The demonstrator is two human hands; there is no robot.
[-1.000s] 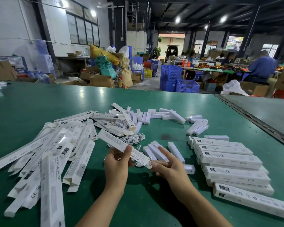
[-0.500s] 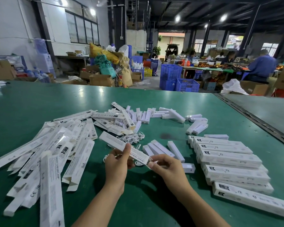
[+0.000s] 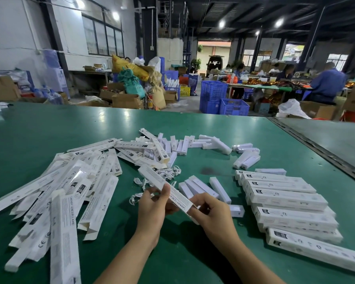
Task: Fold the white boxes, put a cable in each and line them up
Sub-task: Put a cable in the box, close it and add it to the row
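While the left hand (image 3: pixel 152 203) keeps gripping the white box (image 3: pixel 152 177) mid-length above the counter (image 3: pixel 182 253), the right hand (image 3: pixel 211 210) has slid its fingers (image 3: pixel 205 201) onto the near end, pinching it; the flap is probably being closed, ready for the finished row (image 3: pixel 285 201).

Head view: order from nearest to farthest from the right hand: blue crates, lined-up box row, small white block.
1. Small white block, just right of the right hand.
2. Lined-up box row, farther right.
3. Blue crates, beyond the table.
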